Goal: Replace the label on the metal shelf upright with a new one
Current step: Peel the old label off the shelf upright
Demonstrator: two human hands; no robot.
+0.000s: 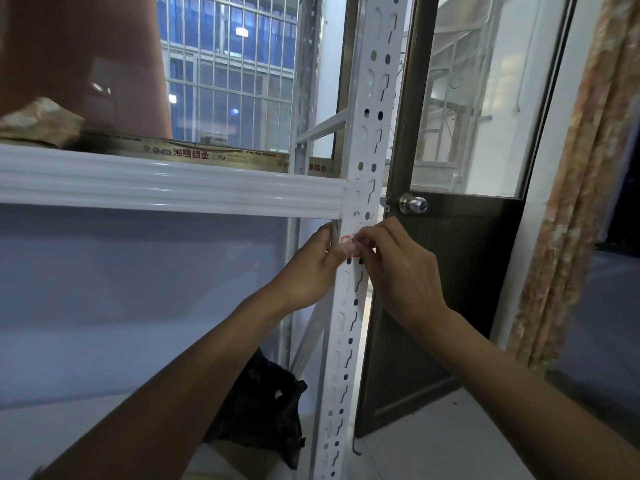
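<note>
The white perforated metal shelf upright runs from top to bottom through the middle of the view. A small white label with a red border sits on it just below the shelf beam. My left hand wraps round the upright's left edge, its thumb pressing on the label. My right hand comes in from the right with curled fingers pinching at the label's right side. Most of the label is hidden under my fingers.
A white shelf beam spans the left half. On the shelf lie a printed cardboard strip and a crumpled bag. A brown door with a round knob stands right of the upright. A black plastic bag lies on the floor.
</note>
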